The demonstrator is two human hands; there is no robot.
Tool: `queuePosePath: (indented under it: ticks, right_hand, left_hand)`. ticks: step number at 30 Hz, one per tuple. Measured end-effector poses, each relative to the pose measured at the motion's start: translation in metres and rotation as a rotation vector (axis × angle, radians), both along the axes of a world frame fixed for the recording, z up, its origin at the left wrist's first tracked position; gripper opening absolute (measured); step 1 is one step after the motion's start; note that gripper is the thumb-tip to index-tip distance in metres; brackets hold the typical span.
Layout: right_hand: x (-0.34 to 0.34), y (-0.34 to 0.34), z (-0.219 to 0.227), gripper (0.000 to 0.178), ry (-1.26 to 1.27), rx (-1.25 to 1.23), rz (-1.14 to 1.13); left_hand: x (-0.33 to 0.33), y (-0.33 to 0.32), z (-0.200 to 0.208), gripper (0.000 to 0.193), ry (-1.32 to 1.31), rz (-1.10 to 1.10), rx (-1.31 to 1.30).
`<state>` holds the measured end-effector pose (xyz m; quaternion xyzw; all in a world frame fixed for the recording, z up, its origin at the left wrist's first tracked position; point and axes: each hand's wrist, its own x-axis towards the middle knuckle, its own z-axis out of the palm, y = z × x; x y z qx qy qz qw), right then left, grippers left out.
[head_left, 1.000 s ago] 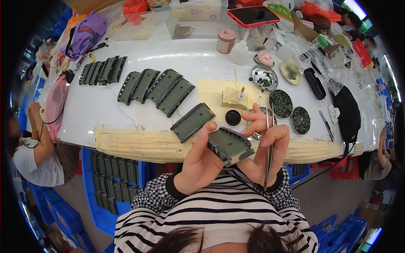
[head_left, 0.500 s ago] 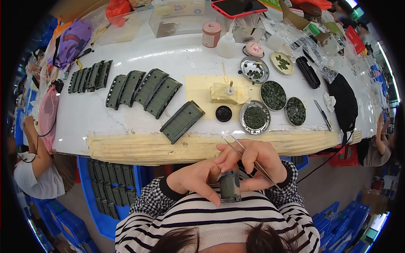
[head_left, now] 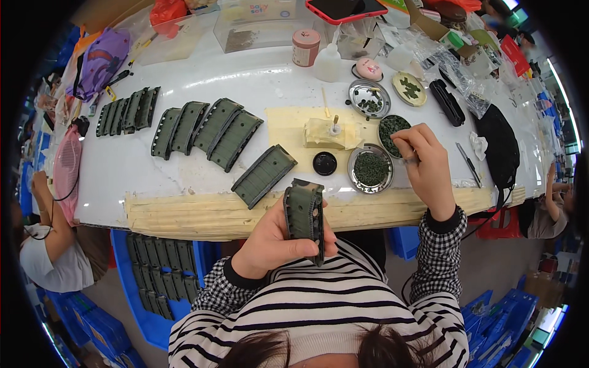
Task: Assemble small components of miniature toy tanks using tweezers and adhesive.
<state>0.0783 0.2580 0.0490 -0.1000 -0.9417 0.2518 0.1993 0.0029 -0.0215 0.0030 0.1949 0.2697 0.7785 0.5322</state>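
Upright in my left hand (head_left: 267,248) is a dark green curved, ribbed plastic piece (head_left: 300,214), with the thumb across its lower part and the fingers behind. My right hand (head_left: 426,162) reaches over the small dishes, its fingers pinched together. A blurred bit of metal shows below those fingertips, apparently the tweezers (head_left: 410,161); the rest of them is hidden. The fingertips are at the right edge of a round dish (head_left: 381,142) of dark green bits. Another dish of green bits is covered by the hand. Beside these stands a metal dish (head_left: 351,178) of finer green pieces.
Several similar curved pieces (head_left: 236,141) lie on the white table (head_left: 202,184), left of a tape-wrapped block (head_left: 325,136) and a black round cap (head_left: 324,163). Behind are a squeeze bottle (head_left: 328,64) and a pink jar (head_left: 305,48). A blue crate (head_left: 138,294) of pieces sits below.
My right hand has moved from the held piece up and right to the dishes. My left hand has raised the piece toward the table edge and turned it. The tweezers are now mostly hidden.
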Motion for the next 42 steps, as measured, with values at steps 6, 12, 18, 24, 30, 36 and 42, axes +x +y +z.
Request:
queuePosePath:
  ticks: [6,12,18,24,30,36,42]
  right_hand:
    - [-0.014,0.012,-0.007,0.011,-0.084,0.02,0.075]
    - [-0.018,0.018,-0.006,0.014,-0.122,-0.011,0.111]
    - [-0.015,0.02,-0.004,0.013,-0.06,-0.03,0.06]
    - [-0.004,0.013,-0.001,0.01,0.132,-0.076,-0.052]
    - [0.011,-0.023,0.012,0.02,0.137,-0.175,0.019]
    - [0.004,-0.058,0.019,0.021,0.243,-0.237,0.261]
    - [-0.003,-0.079,0.014,0.022,0.204,-0.279,0.296]
  left_hand:
    - [0.008,-0.001,0.004,0.053,0.049,0.157,-0.122]
    - [0.006,-0.001,0.005,0.043,0.069,0.16,-0.165]
    - [0.006,0.001,0.011,0.043,0.221,0.259,-0.26]
    - [0.008,0.003,0.012,0.041,0.32,0.338,-0.269]
    - [0.009,0.006,0.013,0.041,0.352,0.334,-0.286]
    - [0.011,0.006,0.014,0.042,0.433,0.299,-0.308]
    - [0.014,0.003,0.012,0.042,0.482,0.271,-0.308]
